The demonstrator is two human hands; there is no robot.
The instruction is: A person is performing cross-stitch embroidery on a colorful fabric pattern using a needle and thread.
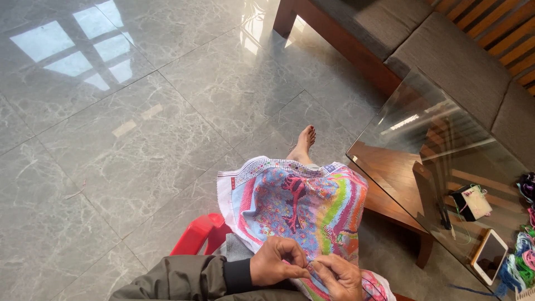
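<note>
**Both hands pinch at the near edge of a cross-stitch cloth**

The left hand [277,261] and right hand [340,276] meet fingertip to fingertip, closed on the near part of the colourful cross-stitch cloth [298,203] draped over the lap. A red plastic stool [196,232] sits left; a glass-topped table [446,167] with thread skeins [521,256] stands right.

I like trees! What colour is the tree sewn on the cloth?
The tree is dark pinkish red, on a light blue ground; head view.
</note>
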